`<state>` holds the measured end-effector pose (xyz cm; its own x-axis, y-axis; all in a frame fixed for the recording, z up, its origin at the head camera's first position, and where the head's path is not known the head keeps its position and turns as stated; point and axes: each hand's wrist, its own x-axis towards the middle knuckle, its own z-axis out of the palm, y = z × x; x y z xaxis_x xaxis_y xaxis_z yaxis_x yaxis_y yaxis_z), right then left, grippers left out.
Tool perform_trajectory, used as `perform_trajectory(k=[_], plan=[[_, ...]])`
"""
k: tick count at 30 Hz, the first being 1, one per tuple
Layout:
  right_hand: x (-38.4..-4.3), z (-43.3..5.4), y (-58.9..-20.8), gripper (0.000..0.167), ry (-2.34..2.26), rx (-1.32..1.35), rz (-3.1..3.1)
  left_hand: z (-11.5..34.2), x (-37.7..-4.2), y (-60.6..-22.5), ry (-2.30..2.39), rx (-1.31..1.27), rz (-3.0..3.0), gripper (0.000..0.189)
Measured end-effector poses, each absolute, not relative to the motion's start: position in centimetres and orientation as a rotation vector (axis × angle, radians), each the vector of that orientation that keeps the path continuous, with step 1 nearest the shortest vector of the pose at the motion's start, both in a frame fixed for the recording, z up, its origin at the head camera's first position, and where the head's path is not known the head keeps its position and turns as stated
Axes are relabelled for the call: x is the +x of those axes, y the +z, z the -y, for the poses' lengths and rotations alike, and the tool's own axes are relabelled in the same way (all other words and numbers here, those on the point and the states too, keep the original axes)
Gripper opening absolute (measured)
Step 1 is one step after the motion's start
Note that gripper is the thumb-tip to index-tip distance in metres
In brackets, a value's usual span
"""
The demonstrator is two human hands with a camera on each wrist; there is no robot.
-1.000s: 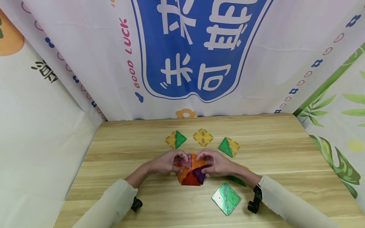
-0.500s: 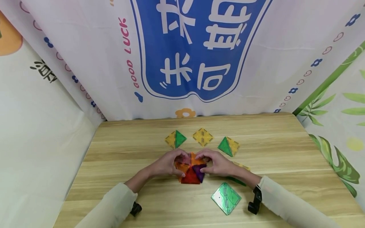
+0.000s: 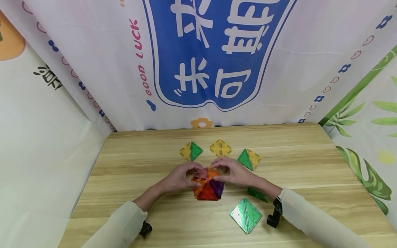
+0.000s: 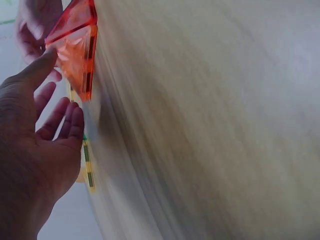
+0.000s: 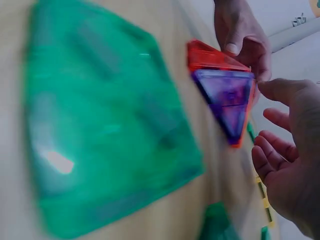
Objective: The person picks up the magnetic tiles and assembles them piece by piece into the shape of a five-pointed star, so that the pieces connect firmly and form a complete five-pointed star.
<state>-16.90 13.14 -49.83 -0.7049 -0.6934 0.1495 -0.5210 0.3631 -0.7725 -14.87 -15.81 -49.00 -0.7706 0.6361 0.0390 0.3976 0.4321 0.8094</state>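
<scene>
A small peaked shape of translucent magnetic tiles stands mid-table, with a red triangle tile (image 3: 207, 193) in front. Beside it are a purple triangle tile (image 5: 227, 97) and an orange triangle tile (image 4: 77, 55); pinkish and orange tiles form the back. My left hand (image 3: 177, 178) surrounds its left side, thumb at the orange tile's edge, other fingers loosely bent and apart from that tile in the left wrist view. On the right, my right hand (image 3: 238, 174) has its thumb near the top, fingers loose and nothing pinched. The hands partly hide the back tiles.
Behind lie a yellow-green tile pair (image 3: 191, 151), a yellow pair (image 3: 221, 149) and a green-yellow pair (image 3: 249, 159). A green square of tiles (image 3: 246, 216) lies front right. Another green tile (image 3: 258, 194) sits partly under my right forearm. A printed curtain (image 3: 124, 86) backs the wooden table (image 3: 130, 151).
My right hand has loosened from the tile shape's right side and shifted slightly up, its thumb moving off the purple tile toward the top. My left hand stays at the left side, thumb shifting slightly.
</scene>
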Motion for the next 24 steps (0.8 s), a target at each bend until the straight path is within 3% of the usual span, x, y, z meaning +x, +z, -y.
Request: perform_trajectory(k=[12,24], plan=[[-21.4,-8.9,-48.8,0.041,-1.313,-0.880,-2.473,17.5,-16.8,-49.0,1.494,0.572,-2.697,0.031],[-24.2,-5.4,-48.2,0.048,-1.167,-0.798,-2.615,18.3,-19.2,-49.0,1.465,0.173,-2.829,0.038]])
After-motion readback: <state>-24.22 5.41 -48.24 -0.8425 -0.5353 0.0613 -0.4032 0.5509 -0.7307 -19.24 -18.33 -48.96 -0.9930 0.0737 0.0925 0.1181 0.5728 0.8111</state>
